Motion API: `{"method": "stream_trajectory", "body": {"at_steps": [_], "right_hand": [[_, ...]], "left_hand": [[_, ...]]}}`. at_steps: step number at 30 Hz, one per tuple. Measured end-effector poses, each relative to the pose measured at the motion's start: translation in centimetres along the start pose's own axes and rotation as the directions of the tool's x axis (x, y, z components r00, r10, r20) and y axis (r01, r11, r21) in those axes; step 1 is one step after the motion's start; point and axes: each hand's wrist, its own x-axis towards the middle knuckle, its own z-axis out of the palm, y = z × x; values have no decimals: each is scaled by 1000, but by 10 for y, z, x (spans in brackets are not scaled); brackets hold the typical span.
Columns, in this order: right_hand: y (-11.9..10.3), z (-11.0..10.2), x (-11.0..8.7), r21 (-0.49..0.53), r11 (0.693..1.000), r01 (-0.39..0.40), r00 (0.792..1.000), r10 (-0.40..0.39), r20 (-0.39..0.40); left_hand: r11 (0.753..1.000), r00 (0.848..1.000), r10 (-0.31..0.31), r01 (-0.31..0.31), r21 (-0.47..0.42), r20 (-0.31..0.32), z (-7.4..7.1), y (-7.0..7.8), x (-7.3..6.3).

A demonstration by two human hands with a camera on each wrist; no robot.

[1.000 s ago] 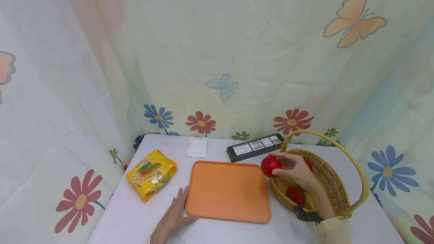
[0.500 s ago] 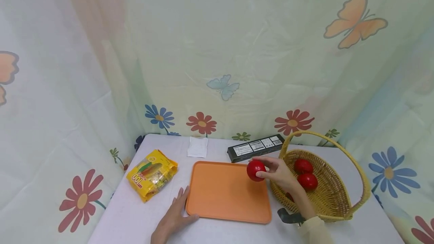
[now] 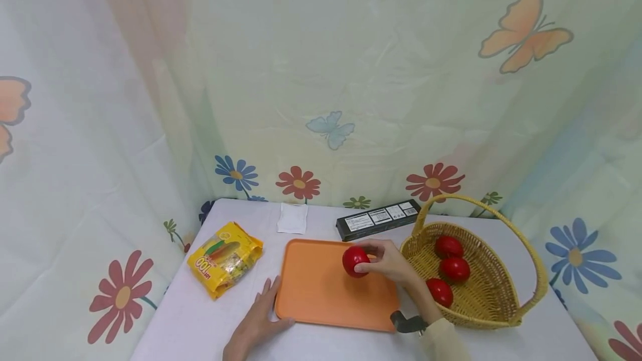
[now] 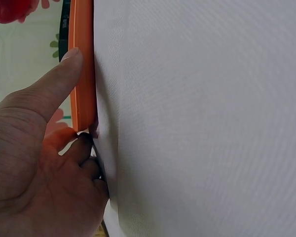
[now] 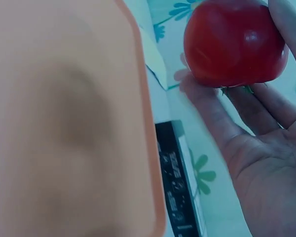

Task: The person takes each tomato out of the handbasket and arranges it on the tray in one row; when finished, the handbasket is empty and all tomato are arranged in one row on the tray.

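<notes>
A glossy red tomato (image 3: 355,261) is held above the right half of the orange tray (image 3: 311,295). My right hand (image 3: 385,261) grips it between thumb and fingers; in the right wrist view green leaf tips show under the tomato (image 5: 234,44). At the tray's near left corner, my left hand (image 3: 257,319) rests with its fingers along the left side and its thumb at the front edge. The left wrist view shows the thumb lying straight against the tray rim (image 4: 83,94). Several red tomatoes, one of them this tomato (image 3: 455,269), lie in a wicker basket (image 3: 484,299) on the right.
A yellow snack packet (image 3: 225,259) lies left of the tray. Behind the tray are a small white sachet (image 3: 292,218) and a long black box (image 3: 377,219). The basket's tall handle (image 3: 526,244) arches up at the right. A patterned curtain (image 3: 321,82) hangs behind the table.
The right hand has carried the tomato leftward from above the basket's edge to over the tray. More of the basket's tomatoes show now. The left hand has stayed at the tray corner.
</notes>
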Motion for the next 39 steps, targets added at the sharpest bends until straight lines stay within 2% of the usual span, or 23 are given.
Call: {"method": "stream_trajectory", "body": {"at_steps": [7, 12, 16, 19, 27, 35, 39], "right_hand": [[5, 22, 8, -16, 1000, -5, 999, 6, 33], [8, 40, 13, -74, 997, -21, 998, 25, 63], [9, 55, 17, -172, 982, -77, 996, 83, 29], [8, 66, 20, -232, 969, -88, 996, 93, 10], [11, 90, 19, -277, 959, -65, 998, 56, -40], [17, 106, 23, -303, 953, 21, 997, -42, -62], [19, 115, 25, -298, 954, -14, 996, -14, -92]], "left_hand": [[1000, 1000, -25, 25, 1, 1, 0, 1, 0], [999, 999, -37, 37, 4, 0, 0, 3, 0], [999, 999, -35, 35, 5, 0, 0, 4, 1], [999, 999, -43, 43, 13, -6, 1, 3, 2], [999, 999, -44, 44, 3, 5, 4, 0, 1], [1000, 1000, -29, 29, 8, -6, 2, -1, 1], [999, 999, -34, 34, -2, -6, 1, 0, -1]]}}
